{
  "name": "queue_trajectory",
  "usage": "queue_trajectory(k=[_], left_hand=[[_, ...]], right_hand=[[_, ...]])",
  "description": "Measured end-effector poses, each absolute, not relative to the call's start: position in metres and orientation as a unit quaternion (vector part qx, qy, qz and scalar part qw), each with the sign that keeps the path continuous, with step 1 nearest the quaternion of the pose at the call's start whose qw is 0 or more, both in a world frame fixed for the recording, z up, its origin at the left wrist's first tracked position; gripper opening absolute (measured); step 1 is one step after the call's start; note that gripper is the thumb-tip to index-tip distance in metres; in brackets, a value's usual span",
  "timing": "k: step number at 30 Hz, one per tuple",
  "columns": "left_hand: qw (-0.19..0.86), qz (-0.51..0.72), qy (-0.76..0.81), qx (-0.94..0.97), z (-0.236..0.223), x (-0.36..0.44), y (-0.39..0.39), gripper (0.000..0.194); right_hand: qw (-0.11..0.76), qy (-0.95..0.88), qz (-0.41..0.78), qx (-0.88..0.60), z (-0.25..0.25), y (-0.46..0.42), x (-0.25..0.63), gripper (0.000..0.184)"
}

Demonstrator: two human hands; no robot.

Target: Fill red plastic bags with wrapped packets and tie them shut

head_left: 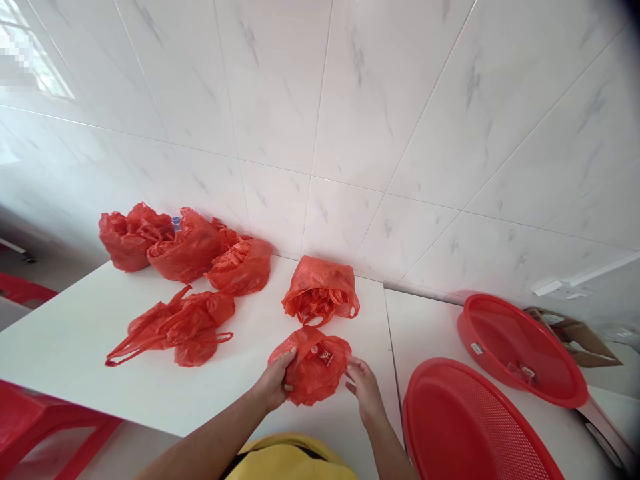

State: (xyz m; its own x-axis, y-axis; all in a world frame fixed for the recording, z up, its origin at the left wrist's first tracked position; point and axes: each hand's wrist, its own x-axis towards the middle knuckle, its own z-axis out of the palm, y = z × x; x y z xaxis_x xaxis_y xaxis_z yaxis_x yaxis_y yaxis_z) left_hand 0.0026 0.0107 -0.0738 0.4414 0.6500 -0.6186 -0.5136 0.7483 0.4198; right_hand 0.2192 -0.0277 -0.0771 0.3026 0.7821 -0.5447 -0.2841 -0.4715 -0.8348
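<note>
A small red plastic bag (313,367) with something packed inside lies near the front edge of the white table (75,333). My left hand (274,383) is closed on the bag's left side. My right hand (364,387) touches its right side, fingers curled on the plastic. Another filled red bag (321,289) sits just behind it.
Several more red bags lie on the table: a flat bundle (183,325) at the left and a cluster (187,247) against the tiled wall. Two red round trays (520,347) (465,427) rest on the right. A cardboard box (580,337) stands far right. A red stool (35,420) is lower left.
</note>
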Motion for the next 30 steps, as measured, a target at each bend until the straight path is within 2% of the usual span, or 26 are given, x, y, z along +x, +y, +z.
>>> queue_trajectory(k=[4,9,14,20,26,30], left_hand=[[0.832,0.359,0.419,0.065,-0.07,-0.002,0.013,0.039],[0.826,0.371,0.413,0.1,-0.062,-0.008,0.012,0.034],[0.814,0.384,0.393,0.189,-0.046,-0.023,0.013,0.031],[0.78,0.414,0.386,0.268,-0.007,-0.047,0.03,0.031],[0.709,0.476,0.417,0.312,0.022,-0.061,0.049,0.049],[0.662,0.475,0.452,0.363,0.021,-0.063,0.054,0.052]], right_hand=[[0.487,-0.128,0.509,-0.698,-0.108,-0.023,0.244,0.039],[0.487,-0.095,0.591,-0.636,-0.128,-0.01,0.233,0.043],[0.496,-0.095,0.643,-0.576,-0.122,0.004,0.211,0.04],[0.515,-0.156,0.64,-0.549,-0.079,0.018,0.22,0.034],[0.569,-0.288,0.586,-0.5,-0.004,0.008,0.248,0.027],[0.54,-0.387,0.527,-0.531,0.031,-0.013,0.255,0.024]])
